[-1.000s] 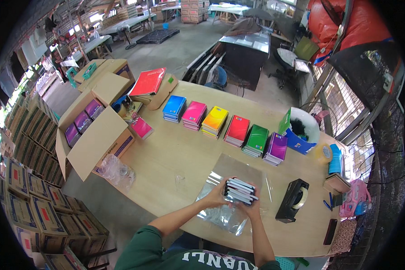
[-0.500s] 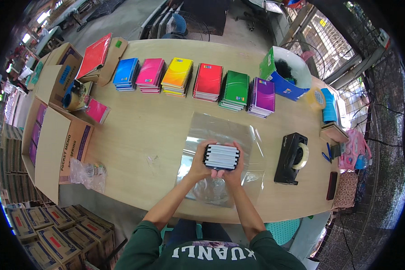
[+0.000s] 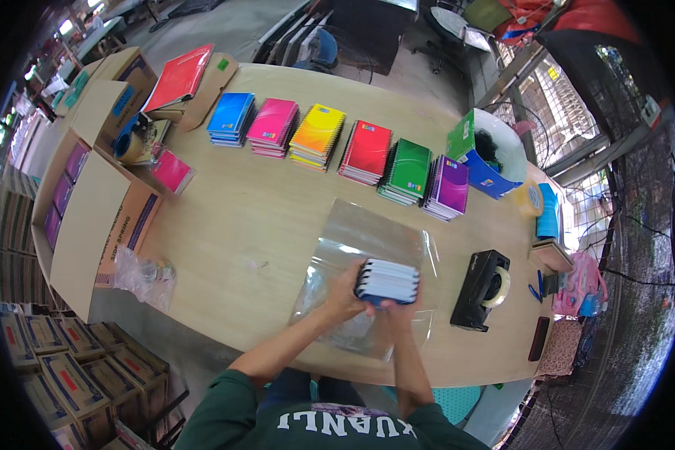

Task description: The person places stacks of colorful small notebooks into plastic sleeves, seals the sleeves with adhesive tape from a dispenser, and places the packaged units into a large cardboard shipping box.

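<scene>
— Both hands, status?
— Left hand [image 3: 346,294] and right hand [image 3: 397,309] clasp a stack of notebooks [image 3: 386,282], fingers wrapped around its ends.
— Location?
— Stack sits over the clear plastic sheet [image 3: 367,240], just left of the black tape dispenser [image 3: 481,289].

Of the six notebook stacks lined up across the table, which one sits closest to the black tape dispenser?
The purple stack, last in the row on the person's right, beside the green stack; the tape dispenser lies below it.

Notebook stack [image 3: 387,281] tipped flatter in hands [image 3: 367,296], spiral edge facing up
</scene>
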The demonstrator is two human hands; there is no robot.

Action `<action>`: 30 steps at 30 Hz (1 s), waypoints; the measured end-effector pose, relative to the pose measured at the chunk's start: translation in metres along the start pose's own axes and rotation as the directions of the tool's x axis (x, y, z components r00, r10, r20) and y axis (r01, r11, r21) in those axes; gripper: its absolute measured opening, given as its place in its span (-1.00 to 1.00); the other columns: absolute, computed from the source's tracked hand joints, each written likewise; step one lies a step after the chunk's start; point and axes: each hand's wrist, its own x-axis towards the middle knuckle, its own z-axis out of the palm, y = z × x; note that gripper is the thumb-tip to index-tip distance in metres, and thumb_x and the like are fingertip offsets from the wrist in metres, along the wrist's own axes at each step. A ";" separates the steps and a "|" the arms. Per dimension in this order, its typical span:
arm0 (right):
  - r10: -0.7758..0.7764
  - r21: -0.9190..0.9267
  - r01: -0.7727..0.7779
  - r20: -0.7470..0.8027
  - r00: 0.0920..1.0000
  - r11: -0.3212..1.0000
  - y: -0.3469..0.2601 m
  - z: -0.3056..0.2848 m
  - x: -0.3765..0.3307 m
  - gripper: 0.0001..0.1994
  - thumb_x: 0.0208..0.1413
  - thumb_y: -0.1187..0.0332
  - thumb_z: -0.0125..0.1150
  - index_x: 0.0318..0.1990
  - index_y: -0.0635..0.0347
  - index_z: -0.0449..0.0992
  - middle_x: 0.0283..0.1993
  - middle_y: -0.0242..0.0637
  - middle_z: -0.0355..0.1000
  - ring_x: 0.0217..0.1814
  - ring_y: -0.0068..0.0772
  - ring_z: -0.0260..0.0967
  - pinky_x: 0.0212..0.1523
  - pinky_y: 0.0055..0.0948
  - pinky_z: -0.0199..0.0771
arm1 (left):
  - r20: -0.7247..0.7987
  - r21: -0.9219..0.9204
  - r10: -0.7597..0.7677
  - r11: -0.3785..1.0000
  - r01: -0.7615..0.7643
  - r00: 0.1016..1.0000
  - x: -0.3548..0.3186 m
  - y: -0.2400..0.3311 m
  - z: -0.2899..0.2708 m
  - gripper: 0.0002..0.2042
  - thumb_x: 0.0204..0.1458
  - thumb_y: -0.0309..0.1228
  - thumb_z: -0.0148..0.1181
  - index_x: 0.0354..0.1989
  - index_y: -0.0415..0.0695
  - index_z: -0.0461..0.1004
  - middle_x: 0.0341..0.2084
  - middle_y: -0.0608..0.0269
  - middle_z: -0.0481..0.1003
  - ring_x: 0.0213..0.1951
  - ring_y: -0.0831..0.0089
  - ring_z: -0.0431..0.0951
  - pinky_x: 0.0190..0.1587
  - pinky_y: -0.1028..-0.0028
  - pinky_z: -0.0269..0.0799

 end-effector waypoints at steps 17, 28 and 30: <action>0.672 -0.785 0.239 0.615 0.412 0.571 -0.027 0.072 0.115 -0.06 -0.39 -0.30 0.45 0.05 0.33 0.46 -0.08 0.12 0.49 0.00 0.09 0.47 0.01 -0.14 0.47 | 0.282 0.790 -0.103 0.590 -0.170 0.954 0.002 -0.027 -0.125 0.26 -0.34 0.23 0.35 0.47 -0.02 -0.35 0.33 0.38 0.20 0.43 0.15 -0.03 0.31 -0.36 -0.44; 0.068 -0.686 0.088 0.197 0.978 0.723 -0.048 0.019 0.054 -0.37 -0.02 -0.15 0.31 -0.03 0.26 0.47 -0.05 -0.09 0.42 0.02 -0.17 0.37 -0.01 -0.24 0.41 | -0.029 0.418 -0.091 0.903 0.095 0.995 -0.032 -0.014 -0.105 -0.18 -0.23 -0.47 0.25 0.35 -0.16 0.11 0.25 0.03 0.16 0.32 0.06 0.13 0.29 -0.03 0.05; 0.330 -0.506 -0.332 -0.097 0.939 0.796 -0.024 -0.018 0.011 -0.37 0.12 -0.25 0.11 -0.15 0.29 0.50 -0.26 -0.23 0.45 -0.22 -0.35 0.42 -0.21 -0.37 0.45 | -0.126 0.194 -0.160 0.964 0.182 0.979 -0.056 -0.035 -0.077 -0.29 -0.28 -0.60 0.12 0.24 -0.25 0.27 0.21 -0.13 0.09 0.18 -0.01 0.23 0.22 0.24 0.24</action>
